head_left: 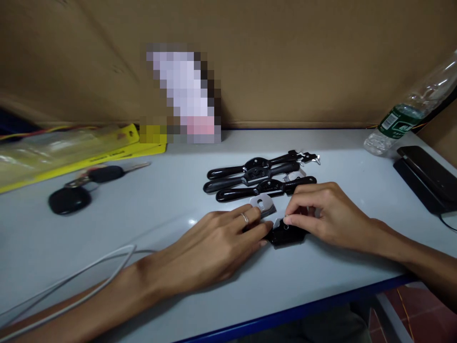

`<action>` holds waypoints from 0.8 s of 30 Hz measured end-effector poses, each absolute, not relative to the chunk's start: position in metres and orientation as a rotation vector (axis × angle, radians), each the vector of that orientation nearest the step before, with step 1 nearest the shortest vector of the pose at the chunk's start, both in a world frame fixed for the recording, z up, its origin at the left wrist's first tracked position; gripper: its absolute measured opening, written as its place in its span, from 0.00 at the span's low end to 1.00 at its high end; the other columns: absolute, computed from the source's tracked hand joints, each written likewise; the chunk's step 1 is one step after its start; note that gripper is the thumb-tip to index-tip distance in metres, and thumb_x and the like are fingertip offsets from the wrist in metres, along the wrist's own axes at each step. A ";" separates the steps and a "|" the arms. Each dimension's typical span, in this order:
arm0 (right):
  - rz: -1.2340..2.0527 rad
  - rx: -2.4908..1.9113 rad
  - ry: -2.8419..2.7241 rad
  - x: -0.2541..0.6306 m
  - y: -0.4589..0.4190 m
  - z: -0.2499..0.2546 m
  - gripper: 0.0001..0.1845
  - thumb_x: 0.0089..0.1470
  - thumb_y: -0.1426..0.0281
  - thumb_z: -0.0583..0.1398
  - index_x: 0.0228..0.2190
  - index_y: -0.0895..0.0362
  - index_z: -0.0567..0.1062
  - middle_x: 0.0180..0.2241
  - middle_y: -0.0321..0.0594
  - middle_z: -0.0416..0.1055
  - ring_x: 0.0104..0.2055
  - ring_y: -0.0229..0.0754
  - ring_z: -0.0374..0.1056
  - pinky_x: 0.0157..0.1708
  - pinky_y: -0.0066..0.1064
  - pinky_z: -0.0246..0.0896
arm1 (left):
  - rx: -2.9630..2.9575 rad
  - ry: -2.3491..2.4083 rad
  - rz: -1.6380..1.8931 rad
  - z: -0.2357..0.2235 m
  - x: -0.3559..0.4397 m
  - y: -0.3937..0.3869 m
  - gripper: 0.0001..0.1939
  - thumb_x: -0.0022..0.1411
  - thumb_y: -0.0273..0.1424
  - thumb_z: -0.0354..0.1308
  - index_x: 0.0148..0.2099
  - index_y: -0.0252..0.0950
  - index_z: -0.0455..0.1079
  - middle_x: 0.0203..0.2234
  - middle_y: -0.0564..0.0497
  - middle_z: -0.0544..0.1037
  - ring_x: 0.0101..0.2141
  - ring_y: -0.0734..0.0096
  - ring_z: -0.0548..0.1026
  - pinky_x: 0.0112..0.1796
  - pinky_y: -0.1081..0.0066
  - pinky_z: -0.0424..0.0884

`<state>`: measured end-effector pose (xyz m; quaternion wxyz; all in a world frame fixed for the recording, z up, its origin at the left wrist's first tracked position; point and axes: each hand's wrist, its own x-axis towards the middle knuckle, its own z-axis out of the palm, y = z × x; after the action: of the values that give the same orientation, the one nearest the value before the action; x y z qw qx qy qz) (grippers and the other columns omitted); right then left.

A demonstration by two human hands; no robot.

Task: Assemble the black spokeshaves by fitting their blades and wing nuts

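The worker's area, with clock-face directions read from a glossy black metal tool body (288,236) that lies on the pale grey, blue-edged desk (303,281). The left hand (228,236), a silver ring on one finger, grasps the tool body at its 9 o'clock end with bent fingers. The right hand (321,212) holds thumb and forefinger pinched at its upper edge, apparently on a small silvery piece (285,217), largely hidden by the fingertips. Near 11 o'clock, just beyond the left fingers, lies a rounded silver metal plate (263,203). Farther out, between 11 and 12 o'clock, three black two-handled metal tools (266,186) lie side by side. At 9 o'clock, well apart, are a key (110,174) with a black plastic head and a rounded black fob (70,199); beyond them is yellow-edged clear plastic packaging (71,152). Between 1 and 2 o'clock, a clear plastic bottle with a green label (402,121) leans; near 2 o'clock lies a flat black device (430,174). A white cable (123,267) crosses the left forearm.
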<state>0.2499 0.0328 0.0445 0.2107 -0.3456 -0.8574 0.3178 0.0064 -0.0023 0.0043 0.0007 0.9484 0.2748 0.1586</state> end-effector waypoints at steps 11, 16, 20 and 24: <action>0.875 -0.932 -2.450 0.247 0.029 0.040 0.11 0.62 0.74 0.60 0.26 0.57 0.72 0.25 0.32 0.70 0.27 0.34 0.63 0.31 0.27 0.53 | 2.995 0.828 0.524 0.002 0.006 -0.002 0.13 0.75 0.26 0.44 0.51 0.33 0.70 0.34 0.48 0.73 0.30 0.66 0.72 0.27 0.68 0.70; 0.825 -0.921 -2.488 0.245 0.030 0.034 0.12 0.63 0.74 0.59 0.26 0.56 0.71 0.26 0.33 0.71 0.28 0.35 0.63 0.33 0.29 0.54 | 2.976 0.832 0.527 0.002 0.006 -0.002 0.13 0.76 0.27 0.44 0.50 0.33 0.70 0.35 0.47 0.74 0.31 0.66 0.74 0.27 0.68 0.71; 0.703 -0.848 -2.538 0.245 0.030 0.029 0.13 0.64 0.74 0.58 0.26 0.57 0.70 0.26 0.34 0.69 0.27 0.36 0.60 0.31 0.30 0.52 | 2.986 0.839 0.545 0.003 0.007 -0.002 0.14 0.76 0.27 0.44 0.49 0.32 0.71 0.35 0.47 0.74 0.31 0.66 0.73 0.26 0.69 0.70; 0.597 -0.730 -2.612 0.246 0.028 0.024 0.12 0.66 0.74 0.56 0.29 0.58 0.71 0.28 0.38 0.70 0.29 0.38 0.60 0.32 0.31 0.54 | 2.988 0.841 0.550 0.003 0.006 -0.002 0.14 0.76 0.28 0.43 0.49 0.32 0.71 0.33 0.48 0.73 0.29 0.67 0.72 0.25 0.70 0.68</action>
<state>0.2456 0.0278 0.0242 0.1811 -0.2586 -0.9250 0.2116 0.0064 -0.0021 0.0025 -0.0053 0.9478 0.2669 0.1744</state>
